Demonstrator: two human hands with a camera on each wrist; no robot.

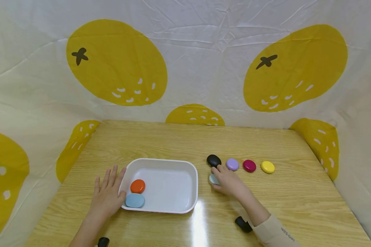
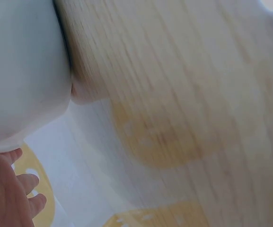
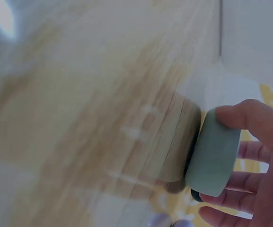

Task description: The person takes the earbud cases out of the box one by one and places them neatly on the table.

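Observation:
A white rectangular tray (image 1: 170, 175) stands on the wooden table, with an orange rounded disc (image 1: 137, 186) and a light blue oval disc (image 1: 135, 200) at its left end. My left hand (image 1: 109, 193) rests against the tray's left side, fingers stretched out and thumb at the rim. To the right of the tray, my right hand (image 1: 228, 181) pinches a pale green disc (image 3: 214, 153) between thumb and fingers. In the right wrist view the disc is tilted up close to the table; whether it touches is unclear. A black disc (image 1: 214, 160) lies just beyond the right fingertips.
A lilac disc (image 1: 232, 164), a dark red disc (image 1: 249, 166) and a yellow disc (image 1: 268, 167) lie in a row right of the black one. White cloth (image 1: 204, 68) with yellow fruit shapes hangs behind the table (image 1: 142, 137). A black wrist-worn piece (image 1: 243, 224) shows by the right forearm.

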